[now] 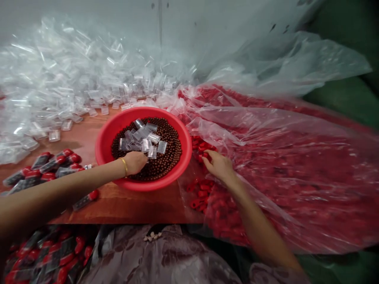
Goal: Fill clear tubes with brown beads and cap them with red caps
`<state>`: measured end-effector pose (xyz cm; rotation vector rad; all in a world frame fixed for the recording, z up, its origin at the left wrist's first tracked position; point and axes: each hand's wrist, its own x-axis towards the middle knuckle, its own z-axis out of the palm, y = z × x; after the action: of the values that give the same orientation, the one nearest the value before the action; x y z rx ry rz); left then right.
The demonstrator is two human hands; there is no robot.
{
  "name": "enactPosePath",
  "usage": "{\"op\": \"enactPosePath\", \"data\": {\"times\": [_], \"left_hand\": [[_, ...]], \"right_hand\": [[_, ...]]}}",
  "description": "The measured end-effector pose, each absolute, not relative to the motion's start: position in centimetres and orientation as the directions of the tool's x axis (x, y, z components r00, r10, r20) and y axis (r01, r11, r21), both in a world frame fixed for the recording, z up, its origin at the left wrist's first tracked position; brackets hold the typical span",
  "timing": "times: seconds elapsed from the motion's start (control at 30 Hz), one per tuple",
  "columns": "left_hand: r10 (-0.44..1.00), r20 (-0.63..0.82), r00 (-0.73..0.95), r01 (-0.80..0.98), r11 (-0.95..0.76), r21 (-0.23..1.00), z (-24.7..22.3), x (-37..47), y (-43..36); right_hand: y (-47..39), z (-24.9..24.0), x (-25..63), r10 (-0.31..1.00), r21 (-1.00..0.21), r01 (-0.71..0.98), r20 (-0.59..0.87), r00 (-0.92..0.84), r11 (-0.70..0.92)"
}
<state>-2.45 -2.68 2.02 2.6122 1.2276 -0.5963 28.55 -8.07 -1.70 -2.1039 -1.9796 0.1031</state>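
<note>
A red basin (102, 157) holds dark brown beads (170, 152) with several clear plastic cases (146, 144) lying on them. My left hand (136, 161), with a yellow bangle at the wrist, reaches over the basin's near left part. Its fingers are closed and point down at the beads; what they hold is hidden. Right of the basin, my right hand (217, 163) pinches a small red piece (205, 156) at the mouth of a clear bag (284, 157) full of red pieces. More loose red pieces (203, 193) lie just below that hand.
A large heap of clear cases (74, 75) covers the back left. Filled cases with red caps (49, 165) lie on the brown table (142, 207) at the left. More red-capped cases (56, 252) are below the table edge, and a wall (189, 27) stands behind.
</note>
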Motion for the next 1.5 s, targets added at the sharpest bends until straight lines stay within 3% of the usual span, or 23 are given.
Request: {"op": "enactPosePath", "data": {"times": [0.13,0.2,0.37,0.43,0.5,0.57,0.63,0.77,1.03,1.27,1.5], "left_hand": [[0.722,-0.393,0.57,0.81,-0.573,0.124,0.8,0.3,-1.6],[0.744,-0.349,0.57,0.821,-0.534,0.202,0.2,1.5,-1.0],[0.771,-0.301,0.561,0.797,-0.404,0.449,-0.7,2.6,0.5],[0.755,-0.303,0.581,0.731,-0.322,0.602,-0.5,2.2,0.9],[0.72,-0.295,0.628,0.54,-0.13,0.831,0.0,1.4,1.1],[0.684,-0.257,0.683,0.251,0.11,0.962,0.8,0.4,1.0],[0.662,-0.216,0.718,0.063,0.247,0.967,1.9,-0.6,0.4],[0.673,-0.2,0.712,-0.052,0.333,0.941,3.7,-2.1,-1.5],[0.772,-0.072,0.631,-0.177,0.234,0.956,4.2,-2.8,-3.8],[0.76,0.077,0.645,-0.192,0.064,0.979,4.0,-2.7,-3.4],[0.714,0.039,0.699,-0.172,0.116,0.978,4.1,-3.4,-3.7]], "right_hand": [[-8.5,-1.8,28.0,0.949,-0.698,0.715,0.247,0.196,0.034],[-8.7,-1.3,27.3,0.937,-0.832,0.548,0.258,0.234,0.092],[-8.9,0.9,24.8,0.96,-0.949,0.292,0.184,0.211,0.118],[-8.7,1.8,24.0,0.975,-0.977,0.188,0.136,0.174,0.103],[-8.2,2.6,23.2,0.986,-0.993,0.087,0.091,0.137,0.08],[-7.5,3.2,22.5,0.995,-0.999,-0.006,0.043,0.088,0.043],[-6.9,3.7,21.8,1.0,-0.996,-0.091,0.0,0.031,0.003],[-6.0,4.2,20.5,0.999,-0.982,-0.182,-0.034,-0.031,-0.039],[-4.7,4.2,17.8,0.999,-0.931,-0.36,-0.049,-0.024,-0.054],[-5.8,3.7,15.5,0.976,-0.974,-0.214,-0.034,-0.215,-0.081],[-5.6,4.8,15.8,0.975,-0.996,-0.053,-0.06,-0.214,-0.073]]}}
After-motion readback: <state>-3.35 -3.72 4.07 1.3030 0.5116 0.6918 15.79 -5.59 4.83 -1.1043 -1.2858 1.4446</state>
